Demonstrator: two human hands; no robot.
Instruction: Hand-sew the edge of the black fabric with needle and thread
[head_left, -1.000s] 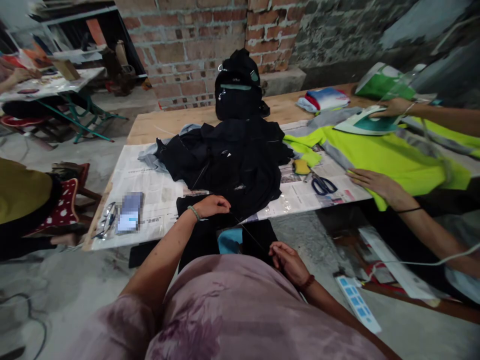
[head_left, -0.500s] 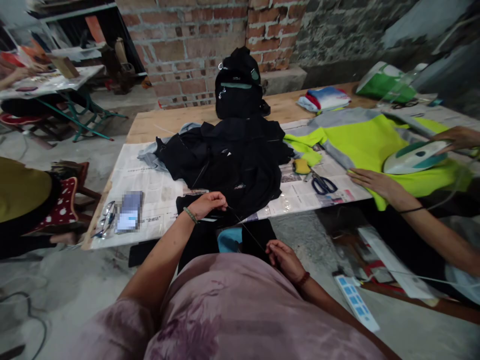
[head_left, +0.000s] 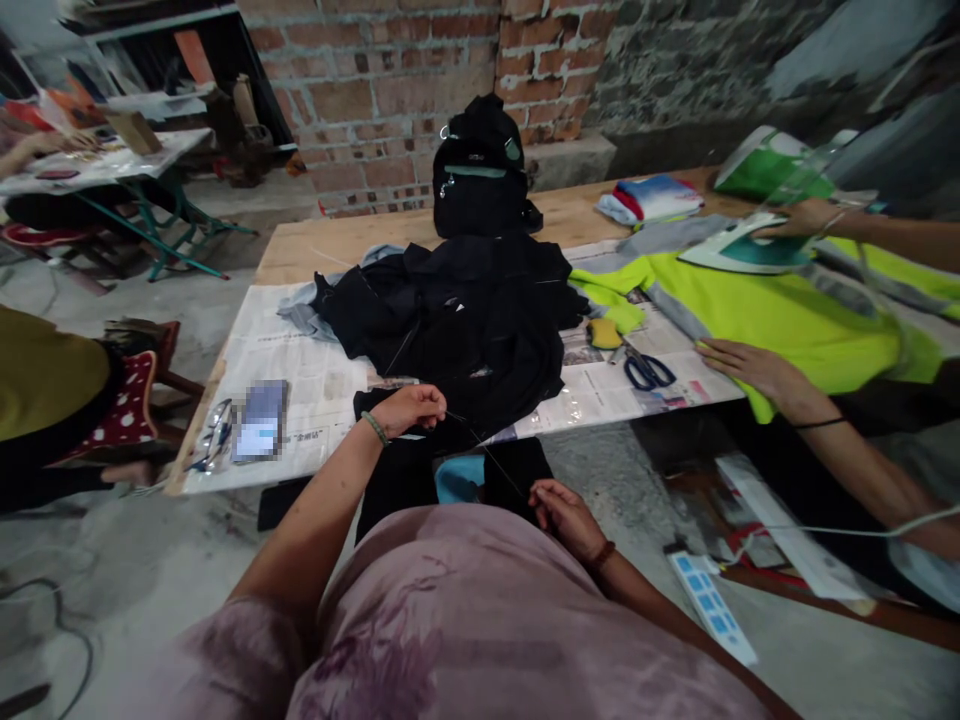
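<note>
A thin thread [head_left: 491, 453] stretches slantwise between my two hands. My left hand [head_left: 411, 408] pinches its upper end, over the front edge of a heap of black cloth [head_left: 480, 320]. Any needle in those fingertips is too small to make out. Lower and to the right, in front of my body, my right hand [head_left: 564, 515] has its fingers curled closed on the other end. The black cloth lies crumpled on the newspaper-covered table [head_left: 300, 400], with some grey cloth [head_left: 300, 312] showing from under it.
Blue-handled scissors [head_left: 649, 370] and a yellow object [head_left: 602, 333] lie right of the black cloth. A phone [head_left: 260, 420] and glasses [head_left: 214, 437] lie left. A black backpack [head_left: 480, 180] stands behind. At right, a co-worker's hands hold an iron [head_left: 750, 245] and a yellow-green garment [head_left: 787, 320].
My left hand has shifted slightly left, the thread still stretched to my nearly still right hand. The co-worker's iron has slid away, up and left across the yellow-green garment.
</note>
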